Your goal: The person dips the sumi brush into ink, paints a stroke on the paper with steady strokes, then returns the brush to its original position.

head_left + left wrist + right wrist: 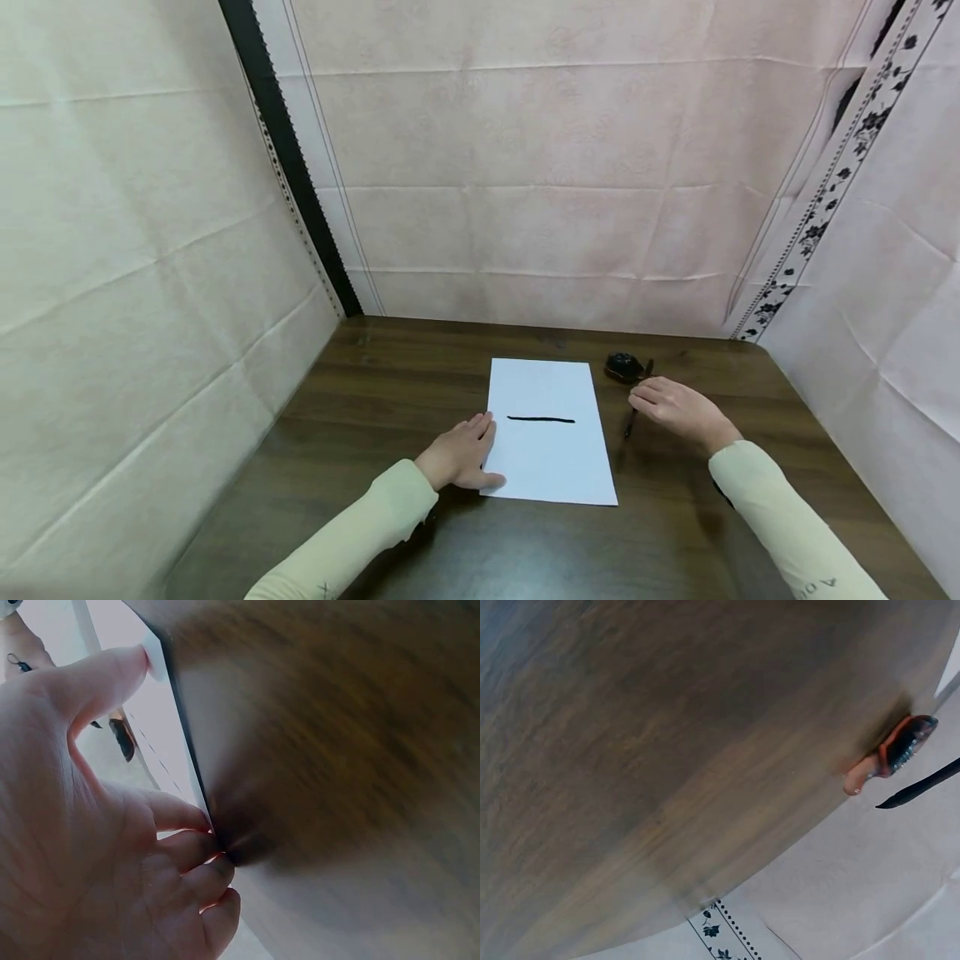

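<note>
A white paper sheet [555, 467] with one black horizontal stroke [542, 419] lies before me. My left hand [463, 454] rests on its left edge, thumb and fingers extended; the left wrist view shows the fingertips [199, 817] along that edge. To the right of the sheet, my right hand [675, 410] pinches a dark brush [628, 427]. In the right wrist view the tapered black tip of the brush [919, 787] points away from me, beside a small black ink dish [907, 742] with orange-brown parts. The dish's inside is not visible from the head view.
The brown wooden table [397, 383] extends around the sheet. Pale creased cloth [525, 225] hangs behind it and on both sides, with a black strip [292, 158] at the left corner and a floral border [825, 200] at the right.
</note>
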`<control>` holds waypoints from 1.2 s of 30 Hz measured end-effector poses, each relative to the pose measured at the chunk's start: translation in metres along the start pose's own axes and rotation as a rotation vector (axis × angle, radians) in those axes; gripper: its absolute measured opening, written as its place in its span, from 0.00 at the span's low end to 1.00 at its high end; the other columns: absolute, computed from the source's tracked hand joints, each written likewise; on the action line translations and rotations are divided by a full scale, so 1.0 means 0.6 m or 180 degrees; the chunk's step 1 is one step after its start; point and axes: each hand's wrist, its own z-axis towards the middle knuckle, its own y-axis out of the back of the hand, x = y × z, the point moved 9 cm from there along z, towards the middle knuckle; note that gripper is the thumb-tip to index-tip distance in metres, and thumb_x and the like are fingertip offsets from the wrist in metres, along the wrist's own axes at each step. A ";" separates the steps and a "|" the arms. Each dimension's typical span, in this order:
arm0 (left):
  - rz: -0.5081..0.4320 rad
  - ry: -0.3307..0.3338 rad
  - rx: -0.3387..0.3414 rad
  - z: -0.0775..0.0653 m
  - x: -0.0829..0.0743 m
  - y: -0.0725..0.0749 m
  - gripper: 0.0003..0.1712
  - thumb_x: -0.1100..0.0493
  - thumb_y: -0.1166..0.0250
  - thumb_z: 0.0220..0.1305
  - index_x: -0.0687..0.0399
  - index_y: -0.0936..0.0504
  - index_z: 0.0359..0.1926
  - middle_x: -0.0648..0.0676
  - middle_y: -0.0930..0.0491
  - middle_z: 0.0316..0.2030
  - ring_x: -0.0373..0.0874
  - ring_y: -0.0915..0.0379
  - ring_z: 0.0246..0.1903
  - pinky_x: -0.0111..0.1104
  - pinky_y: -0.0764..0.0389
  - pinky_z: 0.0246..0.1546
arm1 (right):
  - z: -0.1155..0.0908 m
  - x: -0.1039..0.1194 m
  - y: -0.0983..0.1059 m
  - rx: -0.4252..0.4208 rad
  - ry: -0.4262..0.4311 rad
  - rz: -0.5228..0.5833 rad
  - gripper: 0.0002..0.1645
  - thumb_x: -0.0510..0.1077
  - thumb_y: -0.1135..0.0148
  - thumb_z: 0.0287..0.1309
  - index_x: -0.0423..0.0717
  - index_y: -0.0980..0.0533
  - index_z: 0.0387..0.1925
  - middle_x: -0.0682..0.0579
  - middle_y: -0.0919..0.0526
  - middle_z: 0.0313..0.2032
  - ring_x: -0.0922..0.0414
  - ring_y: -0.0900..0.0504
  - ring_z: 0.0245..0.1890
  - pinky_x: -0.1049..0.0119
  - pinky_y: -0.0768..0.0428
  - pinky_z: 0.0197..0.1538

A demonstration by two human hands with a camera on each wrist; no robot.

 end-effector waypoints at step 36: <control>-0.0159 -0.0017 0.0175 0.010 -0.009 -0.019 0.57 0.32 0.40 0.73 0.65 0.50 0.83 0.62 0.55 0.86 0.54 0.58 0.86 0.44 0.46 0.84 | -0.029 0.031 -0.065 0.0793 -0.0073 0.0045 0.16 0.28 0.26 0.50 0.42 0.14 0.42 0.48 0.10 0.42 0.51 0.13 0.45 0.56 0.12 0.51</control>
